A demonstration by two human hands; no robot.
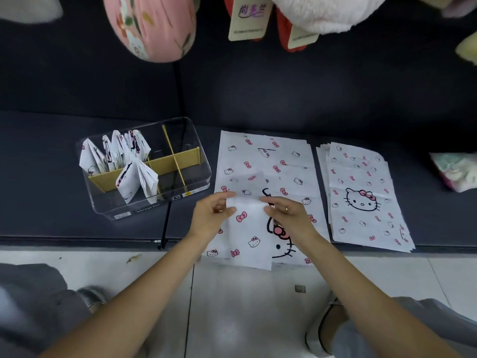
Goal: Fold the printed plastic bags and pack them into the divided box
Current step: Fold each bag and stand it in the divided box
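Observation:
A white plastic bag point(249, 233) printed with cat faces and pink bows is folded into a narrow strip in front of me. My left hand point(211, 215) pinches its top left corner and my right hand point(286, 215) pinches its top right. It lies over another flat bag point(265, 161) on the dark bench. A clear divided box point(196, 187) with yellow dividers stands to the left. Several folded bags point(116, 153) fill its back left compartment and one folded bag point(138, 180) stands in a front compartment. A stack of flat bags point(361, 195) lies to the right.
The dark bench point(51, 177) ends in an edge just below the bags, with white floor tiles under it. Plush toys and paper tags point(247, 16) hang overhead. A crumpled pale bundle point(454, 171) sits at the far right. My knees and shoes show at the bottom.

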